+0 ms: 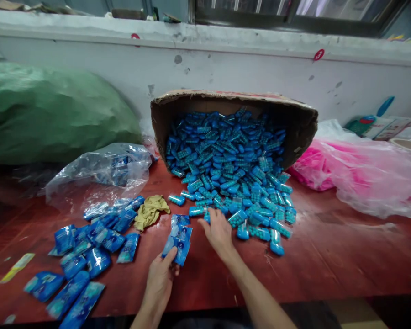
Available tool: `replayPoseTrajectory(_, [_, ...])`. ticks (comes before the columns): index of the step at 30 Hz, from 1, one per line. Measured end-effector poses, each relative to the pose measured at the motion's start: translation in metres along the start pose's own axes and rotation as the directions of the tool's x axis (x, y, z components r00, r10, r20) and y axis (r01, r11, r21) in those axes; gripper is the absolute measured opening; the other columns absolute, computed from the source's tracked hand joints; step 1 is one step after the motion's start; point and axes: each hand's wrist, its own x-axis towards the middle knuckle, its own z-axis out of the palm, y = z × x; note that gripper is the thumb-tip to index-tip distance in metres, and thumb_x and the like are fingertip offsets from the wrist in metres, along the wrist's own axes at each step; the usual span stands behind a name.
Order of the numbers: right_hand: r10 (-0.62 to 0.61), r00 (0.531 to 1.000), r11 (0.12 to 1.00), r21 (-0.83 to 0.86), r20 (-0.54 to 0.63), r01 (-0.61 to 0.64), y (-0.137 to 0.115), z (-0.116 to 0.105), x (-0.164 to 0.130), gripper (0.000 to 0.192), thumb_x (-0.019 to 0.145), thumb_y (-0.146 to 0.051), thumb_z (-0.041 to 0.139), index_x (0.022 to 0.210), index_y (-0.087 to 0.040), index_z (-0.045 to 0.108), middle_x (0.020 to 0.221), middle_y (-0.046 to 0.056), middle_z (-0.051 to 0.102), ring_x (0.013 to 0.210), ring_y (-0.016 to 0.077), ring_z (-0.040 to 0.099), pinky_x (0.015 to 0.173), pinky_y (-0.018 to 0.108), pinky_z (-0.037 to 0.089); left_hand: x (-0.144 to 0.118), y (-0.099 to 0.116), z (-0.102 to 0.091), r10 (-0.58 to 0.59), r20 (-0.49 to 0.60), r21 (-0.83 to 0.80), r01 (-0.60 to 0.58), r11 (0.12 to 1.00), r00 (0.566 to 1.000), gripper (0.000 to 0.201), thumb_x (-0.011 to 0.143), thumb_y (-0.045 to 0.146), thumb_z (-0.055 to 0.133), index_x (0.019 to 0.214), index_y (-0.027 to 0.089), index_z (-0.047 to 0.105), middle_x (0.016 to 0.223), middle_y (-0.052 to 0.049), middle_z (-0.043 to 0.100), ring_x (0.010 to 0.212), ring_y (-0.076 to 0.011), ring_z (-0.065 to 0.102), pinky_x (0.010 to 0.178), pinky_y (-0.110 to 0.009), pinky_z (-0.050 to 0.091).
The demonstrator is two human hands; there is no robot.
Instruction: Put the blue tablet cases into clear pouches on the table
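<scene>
I see my left hand (159,283) raised near the front edge of the bench (329,256), forearm coming up from below, fingers closed around the lower end of a fanned stack of blue packets (178,240), thumb on top. My right hand (219,233) stretches forward from the front edge, palm down, fingers spread loosely and resting at the near fringe of the pile of blue pieces (233,173); it grips nothing that I can make out. The pile spills from a tipped carton (294,119) at the back edge. More packets lie scattered toward the front left corner, beside a yellow rag (150,210) and a clear bag (102,171). A pink bag (356,169) sits on the right side.
</scene>
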Motion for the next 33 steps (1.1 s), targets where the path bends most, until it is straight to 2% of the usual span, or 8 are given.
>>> replayPoseTrajectory(2, [0.065,0.997,0.986,-0.154,-0.032,-0.069,0.004,0.003,0.013,0.028,0.077,-0.033,0.056,0.1,-0.017,0.054,0.096,0.012,0.055,0.092,0.0269,0.051,0.073,0.034,0.04,-0.001,-0.001,-0.002,-0.015,0.005,-0.014,0.015,1.0,1.0,0.031,0.047,0.027,0.076,0.059,0.014,0.051,0.043,0.006,0.05,0.037,-0.0054,0.041,0.032,-0.018,0.03])
replayPoseTrajectory(6, [0.095,0.995,0.985,-0.146,-0.004,-0.095,0.013,0.014,0.017,0.025,0.076,-0.024,0.055,0.101,-0.018,0.053,0.097,0.012,0.053,0.093,0.0263,0.051,0.072,0.034,0.04,-0.006,-0.004,-0.008,-0.041,0.014,-0.033,0.041,0.999,0.999,0.031,0.051,0.028,0.075,0.061,0.015,0.049,0.044,0.006,0.05,0.037,-0.006,0.043,0.032,-0.017,0.031])
replayPoseTrajectory(11, [0.067,0.997,0.998,-0.019,0.037,-0.067,0.032,0.0,-0.008,0.029,0.08,-0.023,0.048,0.109,-0.02,0.047,0.098,0.007,0.054,0.09,0.0211,0.054,0.071,0.03,0.043,-0.013,-0.005,-0.015,-0.168,0.06,-0.047,0.171,0.984,0.984,0.027,0.06,0.031,0.07,0.062,0.015,0.048,0.044,0.004,0.05,0.036,-0.0065,0.045,0.032,-0.016,0.031])
replayPoseTrajectory(13, [0.051,0.994,0.98,0.188,0.097,-0.069,0.037,-0.009,-0.023,0.024,0.083,-0.03,0.042,0.105,-0.02,0.047,0.086,0.003,0.057,0.076,0.0165,0.057,0.063,0.026,0.045,-0.014,-0.004,-0.015,-0.206,0.037,-0.081,0.209,0.975,0.978,0.022,0.066,0.029,0.066,0.065,0.016,0.048,0.045,0.004,0.051,0.036,-0.0064,0.044,0.031,-0.016,0.03])
replayPoseTrajectory(16, [0.05,0.96,0.722,0.654,0.277,-0.226,0.035,-0.016,-0.047,0.027,0.084,-0.037,0.04,0.103,-0.018,0.045,0.057,-0.005,0.048,0.046,0.0107,0.048,0.045,0.021,0.042,-0.014,-0.003,-0.011,-0.255,-0.015,-0.125,0.251,0.96,0.967,0.016,0.073,0.027,0.059,0.068,0.016,0.048,0.045,0.003,0.05,0.035,-0.0059,0.043,0.031,-0.015,0.03])
replayPoseTrajectory(18, [0.04,0.93,0.542,0.774,0.367,-0.329,0.029,-0.016,-0.062,0.029,0.082,-0.038,0.044,0.102,-0.017,0.044,0.048,-0.009,0.042,0.038,0.008,0.041,0.037,0.018,0.038,-0.013,-0.003,-0.008,-0.269,-0.038,-0.144,0.261,0.955,0.962,0.015,0.075,0.026,0.056,0.069,0.016,0.047,0.044,0.003,0.049,0.034,-0.0056,0.043,0.031,-0.014,0.029])
replayPoseTrajectory(20, [0.041,0.914,0.47,0.799,0.403,-0.374,0.021,-0.015,-0.072,0.031,0.079,-0.038,0.048,0.101,-0.017,0.044,0.046,-0.01,0.042,0.036,0.0065,0.037,0.033,0.016,0.035,-0.014,-0.002,-0.005,-0.269,-0.05,-0.154,0.259,0.954,0.962,0.015,0.076,0.026,0.056,0.069,0.017,0.047,0.044,0.004,0.049,0.034,-0.0053,0.042,0.031,-0.014,0.029])
replayPoseTrajectory(33, [0.077,0.93,0.514,0.785,0.36,-0.347,0.011,-0.002,-0.09,0.03,0.078,-0.036,0.052,0.101,-0.018,0.045,0.053,-0.008,0.045,0.044,0.0069,0.045,0.036,0.014,0.04,-0.023,-0.001,0.005,-0.216,-0.076,-0.166,0.201,0.965,0.973,0.016,0.074,0.027,0.058,0.067,0.015,0.051,0.044,0.003,0.051,0.036,-0.0066,0.047,0.034,-0.016,0.036])
